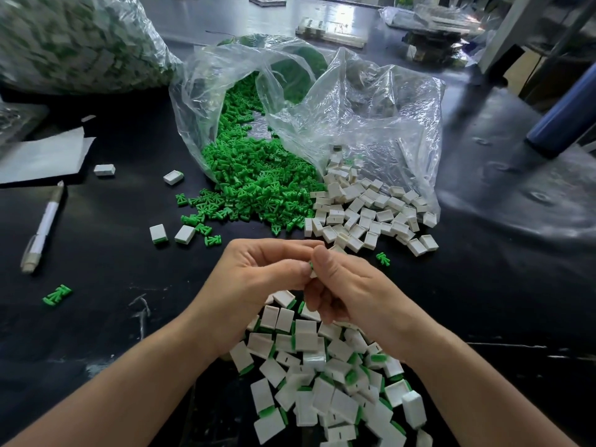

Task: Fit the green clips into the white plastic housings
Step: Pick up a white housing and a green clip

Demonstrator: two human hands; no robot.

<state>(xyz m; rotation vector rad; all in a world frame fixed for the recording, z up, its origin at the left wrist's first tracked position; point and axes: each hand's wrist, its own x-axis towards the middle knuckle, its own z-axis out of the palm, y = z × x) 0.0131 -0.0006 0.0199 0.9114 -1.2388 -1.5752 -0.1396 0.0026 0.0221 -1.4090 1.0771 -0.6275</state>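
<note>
My left hand and my right hand meet fingertip to fingertip above the black table. Between them they pinch one small piece; only a sliver of green clip and a bit of white show, the rest is hidden by fingers. A heap of loose green clips spills from a clear bag straight ahead. Empty white housings lie in a pile to its right. Below my hands lies a pile of housings with green clips in them.
A clear plastic bag lies open behind the two heaps. A large full bag sits at the far left. A white pen and paper lie left. Stray clips and housings dot the black table.
</note>
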